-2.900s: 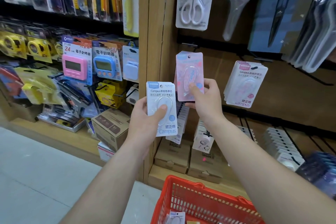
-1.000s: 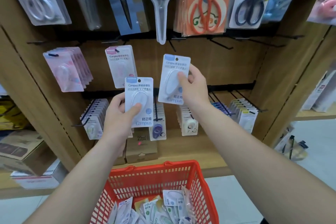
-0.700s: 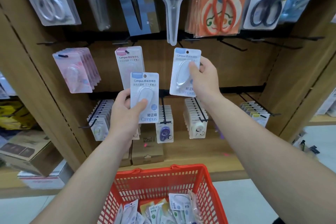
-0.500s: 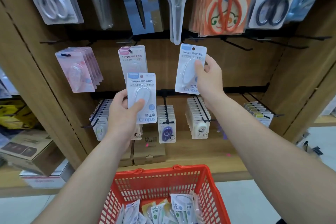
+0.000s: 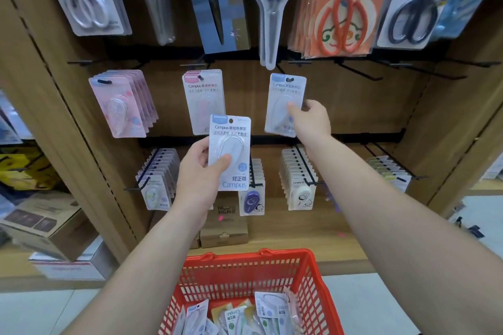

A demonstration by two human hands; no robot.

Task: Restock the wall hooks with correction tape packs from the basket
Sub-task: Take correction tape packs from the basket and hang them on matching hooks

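Right hand (image 5: 310, 117) pinches blue pack (image 5: 284, 95) upright, hang hole (image 5: 290, 79) topmost against back panel (image 5: 353, 109); left hand (image 5: 200, 171) grips second pack (image 5: 231, 144), lower, farther.

Right of the blue pack (image 5: 285, 105): bare hooks (image 5: 359, 71), open back panel (image 5: 381, 109). Above it: scissors packs (image 5: 336, 8) overhang. Left: pink-topped pack (image 5: 204, 100) crowds.

Your left hand (image 5: 200, 174) and right hand (image 5: 313, 120) are both bare. Your left forearm (image 5: 152, 253) and right forearm (image 5: 394, 212) are bare as well, smooth and uncovered along the whole length that shows, right down to the lower edge of view.
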